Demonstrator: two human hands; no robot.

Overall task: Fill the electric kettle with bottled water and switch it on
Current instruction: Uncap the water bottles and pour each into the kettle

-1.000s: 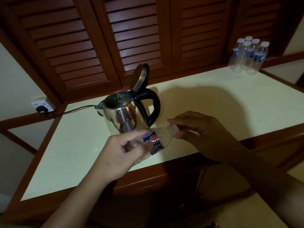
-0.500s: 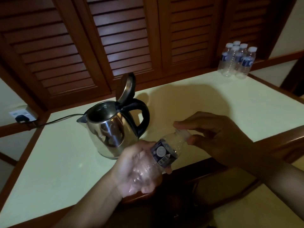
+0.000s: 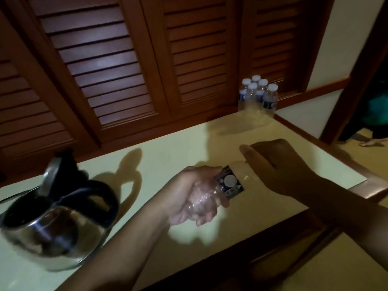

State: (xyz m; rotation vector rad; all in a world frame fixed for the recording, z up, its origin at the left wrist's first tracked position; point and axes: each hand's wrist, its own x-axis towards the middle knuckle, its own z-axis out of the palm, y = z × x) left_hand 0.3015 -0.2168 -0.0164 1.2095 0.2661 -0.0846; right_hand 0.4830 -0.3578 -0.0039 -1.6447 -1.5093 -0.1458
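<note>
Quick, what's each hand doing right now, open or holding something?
Left hand: closed, holding the bottle by its body.
Right hand: closed over the bottle's top.

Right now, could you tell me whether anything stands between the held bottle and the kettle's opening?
Nothing visible does: only bare tabletop lies between the bottle and the kettle, whose lid stands open. The right hand covers the bottle's neck.

The single head-worn view looks forward and down from close above the near edge of the counter [image 3: 180, 148], tilted, facing the louvred doors [image 3: 100, 66] along its far edge.
</note>
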